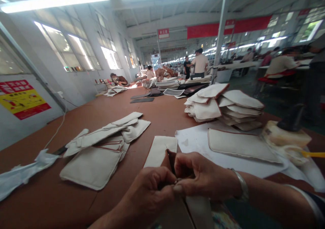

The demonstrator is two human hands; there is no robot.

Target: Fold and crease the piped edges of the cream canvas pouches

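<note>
In front of me I hold a cream sewn fabric piece with brown lining (161,149) at the table's near edge. My left hand (152,188) is closed, its thumb and fingers pinching the piece's edge. From the right, my right hand (203,175), with a bracelet at the wrist, pinches the same edge, and the thumb tips meet. Whatever small part lies between the fingertips is hidden. The piece's near end hangs below my hands. Beside my right hand, a flat cream panel (241,144) with brown edging lies on white paper (193,142).
Loose cream pieces (91,164) lie on the brown table (114,202) at left, near a pale cloth strip (25,175). Stacked cream panels (203,104) stand at right, before a pale block holding a dark object (286,134). Several people work in the background.
</note>
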